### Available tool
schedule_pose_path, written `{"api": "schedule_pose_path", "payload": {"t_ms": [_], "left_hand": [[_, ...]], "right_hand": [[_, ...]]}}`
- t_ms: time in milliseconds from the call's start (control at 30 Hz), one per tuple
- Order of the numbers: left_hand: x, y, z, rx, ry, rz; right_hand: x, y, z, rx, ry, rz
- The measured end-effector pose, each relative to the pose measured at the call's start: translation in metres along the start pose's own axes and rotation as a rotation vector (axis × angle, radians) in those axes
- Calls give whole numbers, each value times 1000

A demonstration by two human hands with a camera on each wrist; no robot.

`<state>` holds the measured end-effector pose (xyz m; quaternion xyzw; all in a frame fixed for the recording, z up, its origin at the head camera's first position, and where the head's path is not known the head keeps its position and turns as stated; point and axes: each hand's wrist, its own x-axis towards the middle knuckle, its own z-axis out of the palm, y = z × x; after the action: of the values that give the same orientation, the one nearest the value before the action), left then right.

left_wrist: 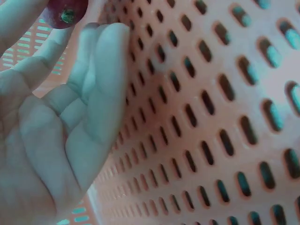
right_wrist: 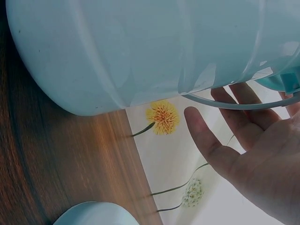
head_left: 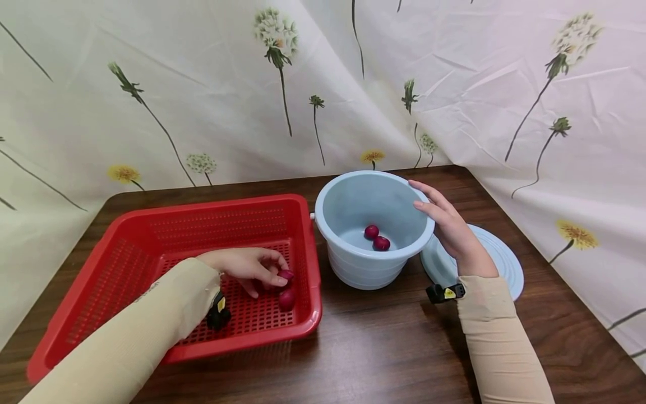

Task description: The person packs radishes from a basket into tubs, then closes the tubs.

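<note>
Inside the red basket (head_left: 309, 264), by its right wall, your left hand (head_left: 247, 265) reaches in with the back of the hand up, thumb and fingers pinching one red radish (head_left: 286, 274) just above a second radish (head_left: 286, 299) on the mesh floor. At the blue bucket (head_left: 363, 272), your right hand (head_left: 451, 227) holds the right side of the rim, thumb over the edge, fingers spread along the outside, can't tell how tight. Count: four radishes, one pinched, one loose in the basket, two in the bucket (head_left: 381, 243); one basket, one bucket, one round blue lid (head_left: 497, 255) on the table (head_left: 383, 336)
</note>
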<state>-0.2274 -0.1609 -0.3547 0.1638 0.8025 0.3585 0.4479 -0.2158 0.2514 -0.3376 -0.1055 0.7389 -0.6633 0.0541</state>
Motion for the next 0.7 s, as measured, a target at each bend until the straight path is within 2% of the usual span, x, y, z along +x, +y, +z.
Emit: {"api": "schedule_pose_path", "payload": {"t_ms": [300, 700], "left_hand": [[-6, 8, -4, 45, -4, -6], [-18, 31, -10, 2, 45, 101]], "right_hand": [[0, 1, 0, -7, 5, 2], [1, 1, 1, 32, 3, -7]]}}
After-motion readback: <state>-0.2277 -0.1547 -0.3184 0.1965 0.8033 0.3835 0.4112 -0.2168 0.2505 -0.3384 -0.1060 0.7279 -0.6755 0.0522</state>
